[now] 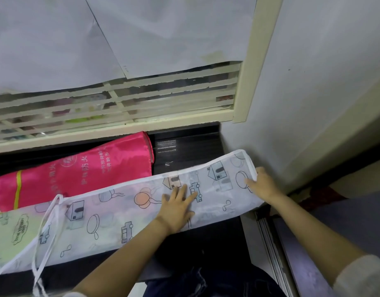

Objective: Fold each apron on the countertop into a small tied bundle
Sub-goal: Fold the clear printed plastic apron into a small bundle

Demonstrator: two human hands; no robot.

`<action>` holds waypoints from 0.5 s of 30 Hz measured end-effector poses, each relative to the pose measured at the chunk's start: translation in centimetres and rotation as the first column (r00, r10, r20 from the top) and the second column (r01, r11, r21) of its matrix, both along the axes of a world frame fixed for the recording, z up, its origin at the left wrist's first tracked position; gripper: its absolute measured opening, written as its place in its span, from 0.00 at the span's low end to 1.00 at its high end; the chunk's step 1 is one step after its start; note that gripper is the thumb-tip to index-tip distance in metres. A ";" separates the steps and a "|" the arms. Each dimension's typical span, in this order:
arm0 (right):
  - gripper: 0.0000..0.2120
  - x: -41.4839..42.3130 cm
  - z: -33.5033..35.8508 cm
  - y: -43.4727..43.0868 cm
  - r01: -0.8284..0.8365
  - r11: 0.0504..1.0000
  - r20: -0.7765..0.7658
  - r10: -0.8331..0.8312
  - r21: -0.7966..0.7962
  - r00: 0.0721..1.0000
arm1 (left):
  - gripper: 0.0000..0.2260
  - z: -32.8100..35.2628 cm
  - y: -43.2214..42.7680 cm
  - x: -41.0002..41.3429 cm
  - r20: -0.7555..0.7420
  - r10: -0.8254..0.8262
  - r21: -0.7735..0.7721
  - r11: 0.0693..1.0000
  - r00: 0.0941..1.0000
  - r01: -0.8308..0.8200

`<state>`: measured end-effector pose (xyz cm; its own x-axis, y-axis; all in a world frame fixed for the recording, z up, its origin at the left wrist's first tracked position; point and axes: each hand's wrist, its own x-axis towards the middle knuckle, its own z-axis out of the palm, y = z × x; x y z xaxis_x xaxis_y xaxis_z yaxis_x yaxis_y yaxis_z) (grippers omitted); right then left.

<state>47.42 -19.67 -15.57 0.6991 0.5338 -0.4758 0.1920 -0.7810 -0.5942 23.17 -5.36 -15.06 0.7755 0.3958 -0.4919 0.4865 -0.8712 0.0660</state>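
A white translucent apron (112,213) printed with houses, cars and balloons lies folded into a long strip across the dark countertop (217,239). Its white tie strings (45,239) trail off the left part toward the front edge. My left hand (178,209) presses flat on the strip near its middle, fingers spread. My right hand (263,185) holds the strip's right end, fingers over the edge by the wall. Behind it lies a pink apron (84,174) with white lettering and a yellow stripe.
A window frame (125,127) with slatted panes and paper sheets runs along the back. A white wall (313,114) closes the right side, right against the strip's end. A sliding-door rail (270,249) lies at lower right. Dark cloth (197,279) shows at the front.
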 end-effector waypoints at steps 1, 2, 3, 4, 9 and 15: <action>0.23 0.5 -0.1 0.5 0.043 0.998 -0.046 -0.041 0.038 0.998 | 0.24 0.0 0.1 0.1 0.034 0.007 0.005 1.000 0.999 -0.007; 0.28 1.0 -0.3 1.0 0.080 0.995 -0.093 -0.074 0.063 0.993 | 0.23 0.1 0.3 0.2 0.067 0.020 0.004 1.000 0.998 -0.020; 0.31 1.3 -0.4 1.5 0.135 0.987 -0.159 -0.120 0.084 0.980 | 0.21 0.3 0.5 0.4 0.091 0.033 -0.001 0.999 0.995 -0.033; 0.31 1.4 -0.2 1.9 0.180 0.980 -0.224 -0.156 0.089 0.962 | 0.21 0.3 0.8 0.7 0.117 0.052 -0.019 0.999 0.992 -0.050; 0.14 1.0 2.0 3.1 0.179 0.972 -0.341 -0.119 0.153 0.932 | 0.25 0.9 2.3 3.0 0.299 0.205 -0.087 0.979 0.932 -0.187; 0.07 1.2 3.3 3.2 0.055 0.918 -0.116 -0.010 0.394 0.993 | 0.41 0.7 4.3 5.8 0.100 0.335 -0.152 0.936 0.937 -0.318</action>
<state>48.61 -16.46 -12.31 0.6750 0.6719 -0.3049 0.0866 -0.4825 -0.8716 28.96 -1.07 -14.33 0.6717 0.5759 -0.4660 0.7236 -0.6450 0.2457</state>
